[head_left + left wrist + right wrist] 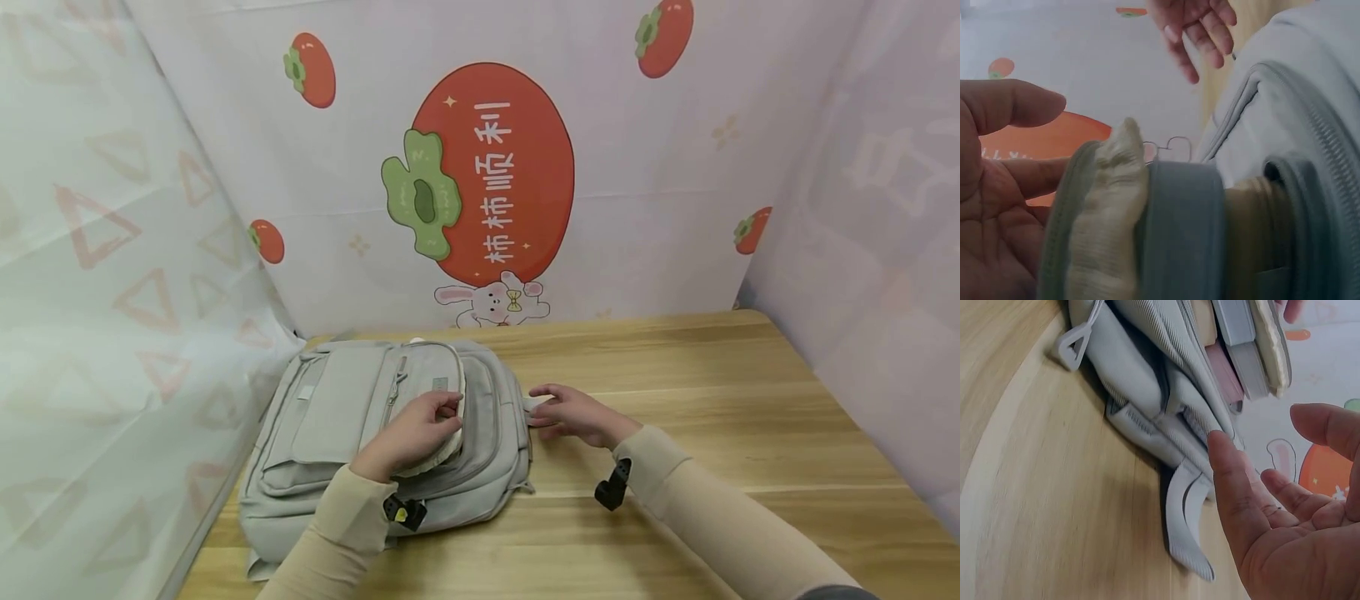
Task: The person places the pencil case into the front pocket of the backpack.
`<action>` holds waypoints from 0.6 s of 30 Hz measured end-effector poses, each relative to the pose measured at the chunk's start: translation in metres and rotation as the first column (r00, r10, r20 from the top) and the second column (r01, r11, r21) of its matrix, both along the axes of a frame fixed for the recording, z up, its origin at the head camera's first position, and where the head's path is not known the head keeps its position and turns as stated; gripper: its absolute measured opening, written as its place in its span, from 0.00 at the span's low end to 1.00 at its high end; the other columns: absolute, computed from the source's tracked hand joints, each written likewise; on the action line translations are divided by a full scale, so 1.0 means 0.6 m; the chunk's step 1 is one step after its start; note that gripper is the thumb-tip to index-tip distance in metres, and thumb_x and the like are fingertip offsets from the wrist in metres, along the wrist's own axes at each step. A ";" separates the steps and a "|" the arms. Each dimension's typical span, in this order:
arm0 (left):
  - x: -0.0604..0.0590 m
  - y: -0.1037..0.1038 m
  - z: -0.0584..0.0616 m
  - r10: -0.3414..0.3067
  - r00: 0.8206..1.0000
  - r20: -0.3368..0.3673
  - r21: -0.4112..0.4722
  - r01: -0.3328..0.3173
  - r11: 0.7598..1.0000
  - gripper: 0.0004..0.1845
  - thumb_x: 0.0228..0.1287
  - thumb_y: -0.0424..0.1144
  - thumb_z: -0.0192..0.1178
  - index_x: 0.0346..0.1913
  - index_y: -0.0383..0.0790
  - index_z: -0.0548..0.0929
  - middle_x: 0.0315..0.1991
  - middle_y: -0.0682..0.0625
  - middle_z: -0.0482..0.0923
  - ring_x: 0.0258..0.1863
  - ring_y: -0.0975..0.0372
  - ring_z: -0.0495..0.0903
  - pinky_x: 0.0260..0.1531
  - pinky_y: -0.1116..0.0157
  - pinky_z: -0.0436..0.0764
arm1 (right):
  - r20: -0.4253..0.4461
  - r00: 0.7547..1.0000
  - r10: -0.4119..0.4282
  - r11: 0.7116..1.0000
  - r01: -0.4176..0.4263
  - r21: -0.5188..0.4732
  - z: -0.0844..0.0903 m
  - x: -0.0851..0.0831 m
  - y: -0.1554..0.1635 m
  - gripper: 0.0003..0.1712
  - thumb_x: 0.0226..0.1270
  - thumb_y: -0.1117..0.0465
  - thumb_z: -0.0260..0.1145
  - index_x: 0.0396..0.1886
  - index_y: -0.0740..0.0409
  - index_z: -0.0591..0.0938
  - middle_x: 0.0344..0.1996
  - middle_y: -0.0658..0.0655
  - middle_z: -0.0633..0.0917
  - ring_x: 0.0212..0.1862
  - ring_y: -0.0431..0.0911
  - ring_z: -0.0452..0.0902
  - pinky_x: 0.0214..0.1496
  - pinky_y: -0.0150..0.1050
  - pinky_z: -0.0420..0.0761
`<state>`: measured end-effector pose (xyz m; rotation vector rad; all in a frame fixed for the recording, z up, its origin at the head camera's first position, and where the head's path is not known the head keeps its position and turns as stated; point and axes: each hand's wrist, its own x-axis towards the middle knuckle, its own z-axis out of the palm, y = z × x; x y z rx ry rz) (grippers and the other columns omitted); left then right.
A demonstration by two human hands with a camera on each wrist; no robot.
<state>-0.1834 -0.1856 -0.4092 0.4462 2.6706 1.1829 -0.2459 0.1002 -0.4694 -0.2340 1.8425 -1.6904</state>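
A grey backpack (337, 408) lies flat on the table, its top towards the right. Its front pocket is unzipped, and the pocket flap (1060, 237) with cream lining stands away from the bag. Inside the pocket sit a blue-grey block-like item (1185, 231), a tan item (1250, 231) and a pink one (1225, 375); their kinds cannot be made out. My left hand (420, 429) is beside the flap, thumb apart from it, some fingers partly hidden behind it. My right hand (573, 415) hovers with spread fingers by the grey top loop (1185, 525), gripping nothing.
The wooden table (712, 433) extends to the right of the bag. A white printed backdrop (637, 208) rises behind it, with white sheets at both sides. A zipper pull (1075, 347) hangs from the bag's edge.
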 end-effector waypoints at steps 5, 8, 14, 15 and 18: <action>0.009 0.015 0.027 0.022 0.992 -0.124 -0.168 -0.043 0.985 0.24 0.74 0.36 0.60 0.67 0.27 0.76 0.49 0.41 0.80 0.50 0.51 0.80 0.54 0.50 0.78 | -0.081 0.997 -0.013 0.996 0.020 0.087 0.002 0.001 0.022 0.32 0.78 0.65 0.60 0.75 0.73 0.62 0.58 0.73 0.78 0.59 0.63 0.78 0.57 0.53 0.82; 0.015 0.040 0.039 0.038 0.963 -0.267 -0.225 -0.100 0.969 0.24 0.73 0.37 0.61 0.67 0.28 0.76 0.57 0.34 0.75 0.57 0.44 0.76 0.58 0.46 0.76 | -0.206 0.979 0.001 0.981 0.039 0.191 0.007 0.000 0.040 0.31 0.80 0.63 0.59 0.75 0.72 0.64 0.56 0.71 0.79 0.56 0.63 0.79 0.55 0.54 0.83; 0.011 0.113 0.033 -0.019 0.927 -0.375 -0.164 -0.046 0.985 0.29 0.73 0.40 0.62 0.71 0.31 0.72 0.67 0.34 0.68 0.67 0.43 0.70 0.65 0.44 0.72 | -0.545 0.817 0.188 0.868 0.122 0.481 0.022 -0.007 0.079 0.31 0.82 0.56 0.57 0.75 0.69 0.67 0.62 0.71 0.78 0.59 0.65 0.78 0.56 0.58 0.80; 0.008 0.125 0.027 -0.036 0.932 -0.360 -0.170 -0.028 0.985 0.30 0.73 0.42 0.62 0.72 0.32 0.71 0.69 0.34 0.67 0.68 0.43 0.68 0.65 0.44 0.72 | -0.588 0.778 0.221 0.848 0.144 0.510 0.025 -0.009 0.086 0.32 0.82 0.55 0.57 0.76 0.69 0.67 0.64 0.73 0.77 0.61 0.66 0.76 0.58 0.61 0.78; -0.006 0.157 0.003 -0.079 0.953 -0.291 -0.225 0.012 0.974 0.35 0.75 0.48 0.61 0.77 0.34 0.66 0.75 0.35 0.61 0.75 0.44 0.61 0.69 0.44 0.67 | -0.671 0.682 0.292 0.796 0.216 0.566 0.029 -0.013 0.109 0.34 0.82 0.51 0.58 0.77 0.67 0.66 0.68 0.74 0.72 0.66 0.71 0.69 0.64 0.68 0.71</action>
